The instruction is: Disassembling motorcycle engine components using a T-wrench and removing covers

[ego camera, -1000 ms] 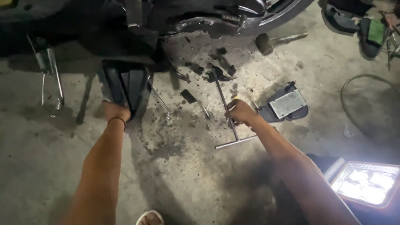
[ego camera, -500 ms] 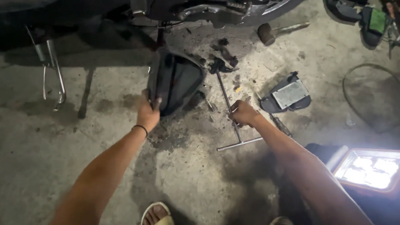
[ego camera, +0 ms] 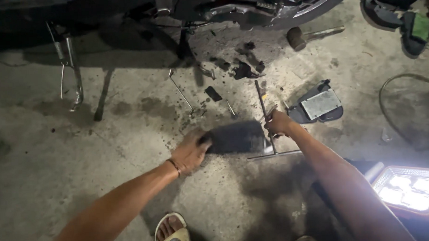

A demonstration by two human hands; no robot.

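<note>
Gripping black cover (ego camera: 236,138) – left hand (ego camera: 191,152); right hand (ego camera: 279,124) holding T-wrench (ego camera: 266,118) – mallet (ego camera: 311,35) beyond.

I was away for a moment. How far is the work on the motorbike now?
Done: the black cover is off the motorbike, with small parts lying on the floor. In hand: the left hand grips that cover; the right hand holds the T-handle wrench. Left: nothing looks refitted yet.
</note>
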